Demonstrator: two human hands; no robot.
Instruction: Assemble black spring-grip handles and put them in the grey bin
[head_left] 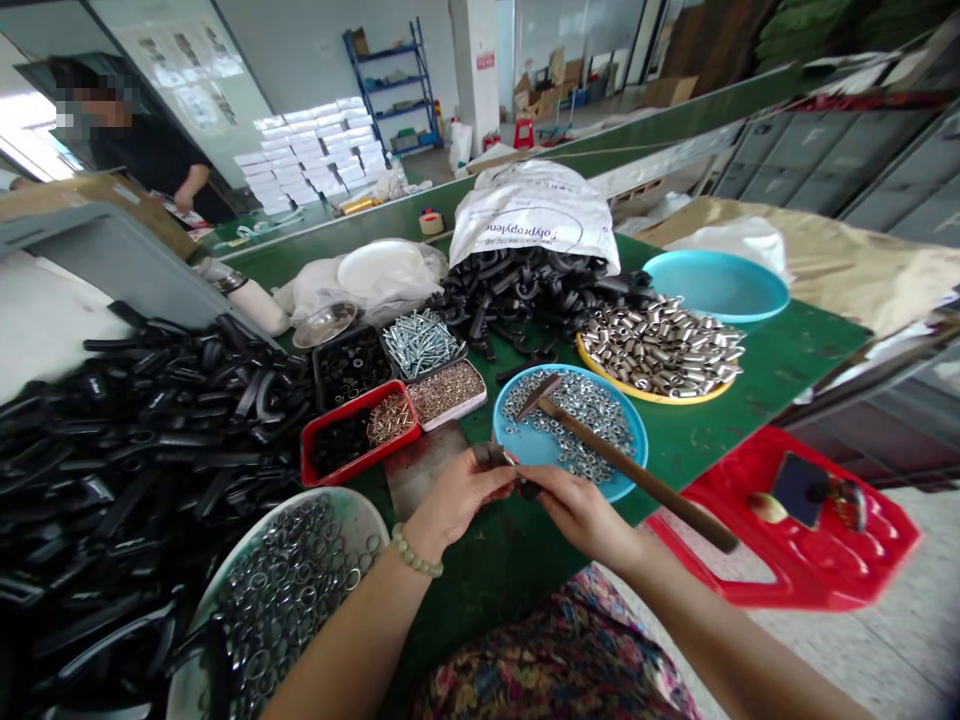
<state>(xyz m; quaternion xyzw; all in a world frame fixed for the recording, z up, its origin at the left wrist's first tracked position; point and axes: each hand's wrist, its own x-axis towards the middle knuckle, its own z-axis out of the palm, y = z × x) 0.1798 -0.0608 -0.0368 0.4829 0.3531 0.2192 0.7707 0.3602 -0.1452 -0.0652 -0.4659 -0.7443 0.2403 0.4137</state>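
My left hand (457,495) and my right hand (577,515) meet over the green table, both pinching a small black part with a metal piece at its end (495,456). The fingers hide most of it. Just beyond my fingers, a wooden-handled hammer (630,465) lies with its head on a blue plate of steel washers (600,400), and its handle runs past my right hand. A flat steel block (412,468) lies near my left hand. A beaded bracelet (416,552) circles my left wrist.
A heap of black curved plastic parts (127,450) and a plate of metal rings (285,600) fill the left. Ahead are trays of screws and small fittings (352,435), a yellow plate of metal sleeves (660,350) and a white sack (532,215). A red stool (780,515) stands right.
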